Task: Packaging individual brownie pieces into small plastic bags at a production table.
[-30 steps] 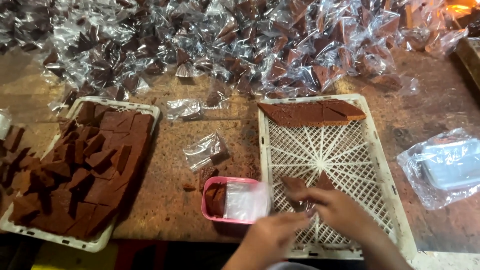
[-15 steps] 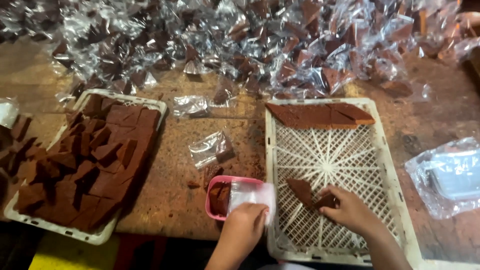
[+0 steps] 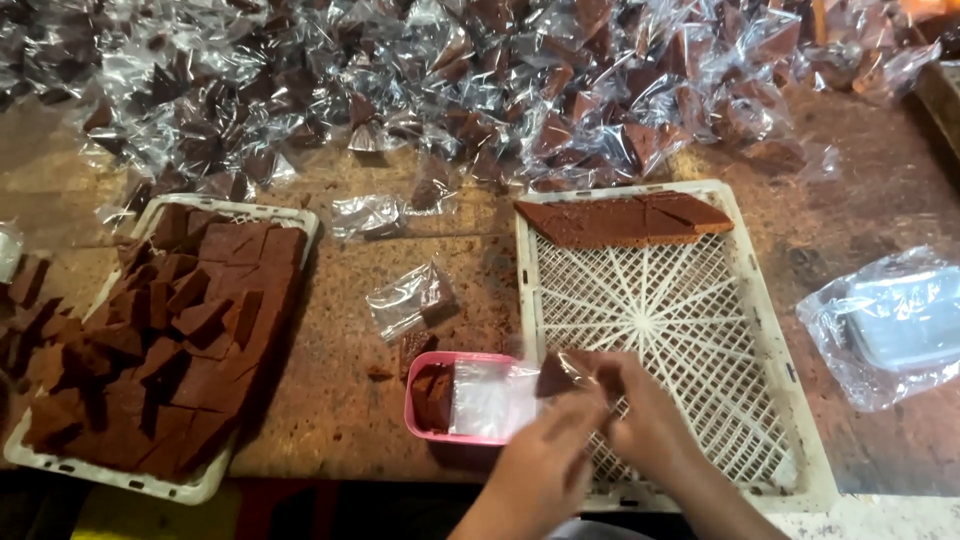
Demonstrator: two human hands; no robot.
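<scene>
My left hand [image 3: 548, 452] and my right hand [image 3: 645, 418] meet low in the view, over the near left corner of a white lattice tray [image 3: 780, 370]. Between their fingertips they hold a brown triangular sweet piece [image 3: 556, 374] partly inside a small clear plastic bag [image 3: 578, 366]. Just left of the hands sits a small pink tub [image 3: 425, 428] with more clear bags [image 3: 490, 398] and brown bits in it. A row of flat brown slabs [image 3: 625, 220] lies along the far end of the white tray.
A second white tray [image 3: 205, 478] at the left is heaped with cut brown pieces [image 3: 160, 335]. Many wrapped pieces [image 3: 450, 90] cover the back of the wooden table [image 3: 340, 420]. Loose wrapped pieces [image 3: 408, 298] lie mid-table. A bagged pale container [image 3: 895, 325] sits at the right.
My right hand picked a brown piece off the white tray and brought it left. My left hand lifted a clear bag from the pink tub to meet it. The view shifted slightly.
</scene>
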